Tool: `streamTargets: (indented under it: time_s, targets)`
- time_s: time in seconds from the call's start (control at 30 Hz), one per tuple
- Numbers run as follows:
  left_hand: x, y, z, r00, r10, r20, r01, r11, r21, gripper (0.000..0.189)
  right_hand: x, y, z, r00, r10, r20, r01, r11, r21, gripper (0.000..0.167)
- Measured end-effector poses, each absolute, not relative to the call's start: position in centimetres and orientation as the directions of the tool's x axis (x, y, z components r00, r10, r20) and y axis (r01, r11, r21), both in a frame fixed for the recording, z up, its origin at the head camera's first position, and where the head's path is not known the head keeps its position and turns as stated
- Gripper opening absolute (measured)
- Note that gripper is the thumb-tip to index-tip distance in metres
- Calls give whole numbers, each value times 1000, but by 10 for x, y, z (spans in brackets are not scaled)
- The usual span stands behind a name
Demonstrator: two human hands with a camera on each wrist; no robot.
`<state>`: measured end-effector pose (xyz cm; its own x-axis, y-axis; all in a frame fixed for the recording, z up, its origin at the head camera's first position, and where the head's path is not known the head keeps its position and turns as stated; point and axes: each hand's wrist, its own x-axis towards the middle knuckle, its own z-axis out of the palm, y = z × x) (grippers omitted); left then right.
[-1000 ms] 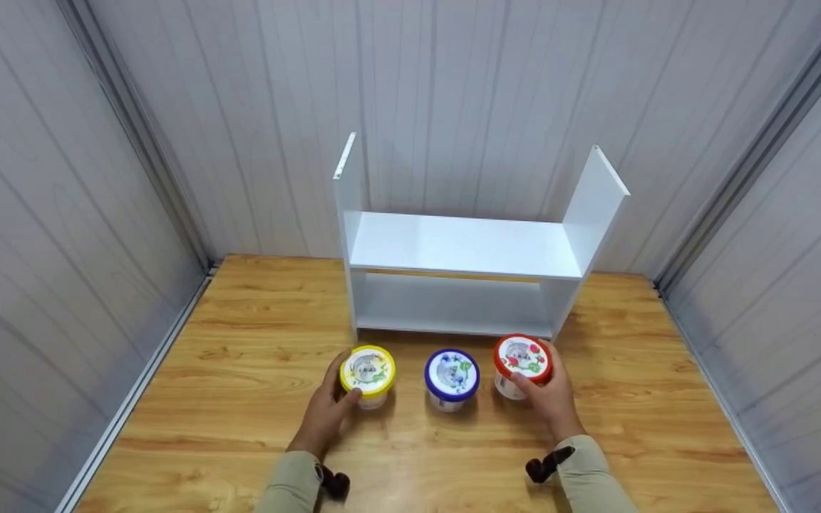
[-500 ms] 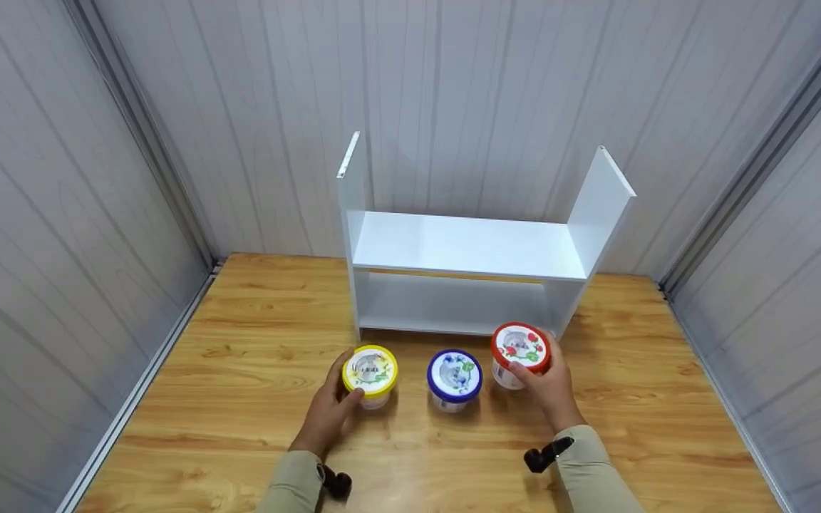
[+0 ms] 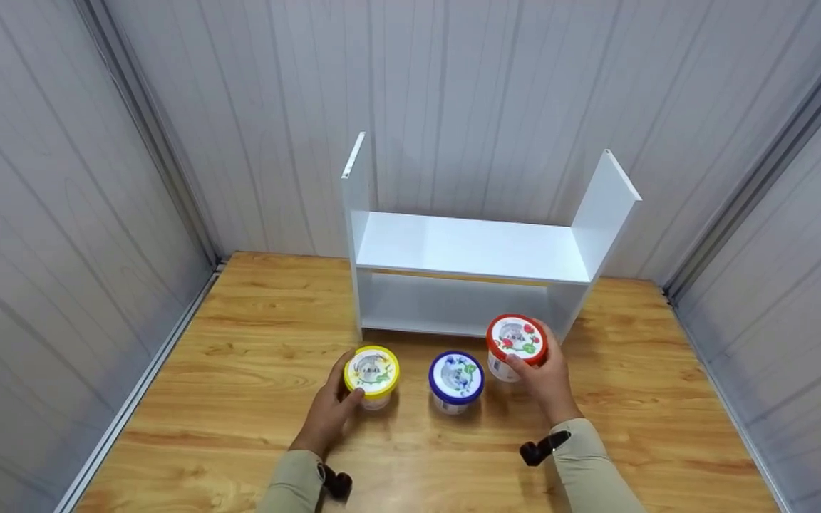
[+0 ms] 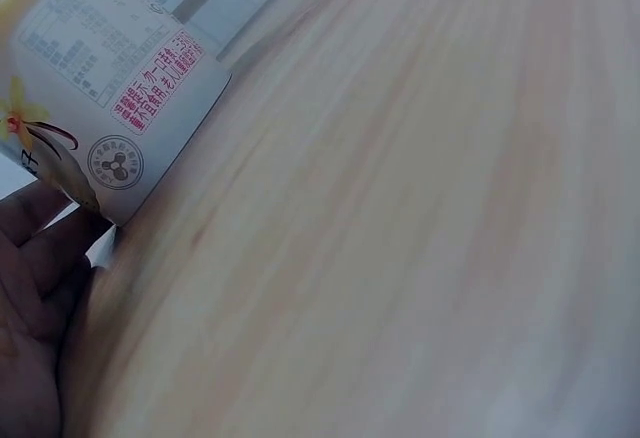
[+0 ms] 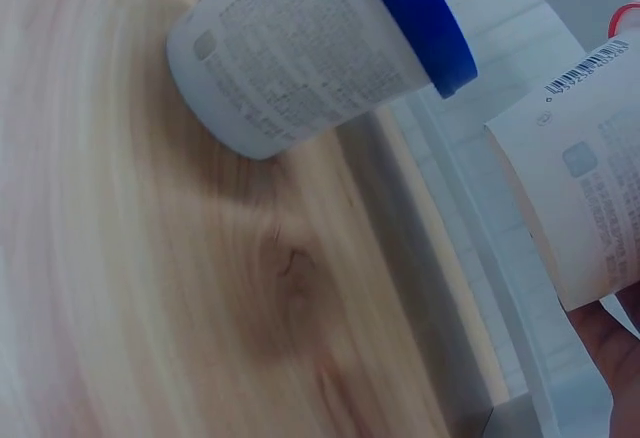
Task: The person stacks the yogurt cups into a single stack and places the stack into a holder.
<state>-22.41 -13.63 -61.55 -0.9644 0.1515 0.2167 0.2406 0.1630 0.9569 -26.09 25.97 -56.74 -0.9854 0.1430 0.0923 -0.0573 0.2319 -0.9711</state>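
Note:
My left hand (image 3: 328, 412) holds the yellow-lidded tub (image 3: 373, 372) from its left side, thumb at the lid's near edge. In the left wrist view that tub's printed side (image 4: 110, 88) stands low on the wood. With my right hand (image 3: 550, 381) I grip the red-lidded tub (image 3: 517, 339), fingers round its right side and thumb at the lid's near edge. The right wrist view has this tub (image 5: 585, 173) raised off the table. Between the two, a blue-lidded tub (image 3: 456, 377) stands upright on the table, untouched.
Just behind the tubs stands a white two-tier shelf (image 3: 471, 246) with tall side panels. The red-lidded tub overlaps the lower board's front edge in the head view. Panelled walls (image 3: 410, 107) enclose the wooden table (image 3: 239, 399) at the back and both sides.
My right hand has lifted the red-lidded tub and carried it away from me, toward the shelf and slightly left. My left hand and the yellow-lidded tub stay in place.

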Motion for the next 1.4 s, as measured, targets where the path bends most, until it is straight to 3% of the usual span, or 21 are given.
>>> streamTargets:
  time_s: [0.27,0.5,0.83,1.4]
  targets:
    - [-225,-136,-615,-961,147,234,261,207,943,70,-264,254,-561,-978,138,153,-110,276,-955,93]
    - [-224,-135,-615,-975,137,173,200,211,957,67,-265,250,-562,-968,116,221,-185,262,-947,89]
    - [-224,-136,-614,-974,132,183,209,220,953,67,-262,236,-552,-985,89,145,-118,253,-960,95]
    - [-223,-134,-614,-977,118,180,202,219,954,66,-264,213,-549,-977,55,205,-189,209,-959,91]
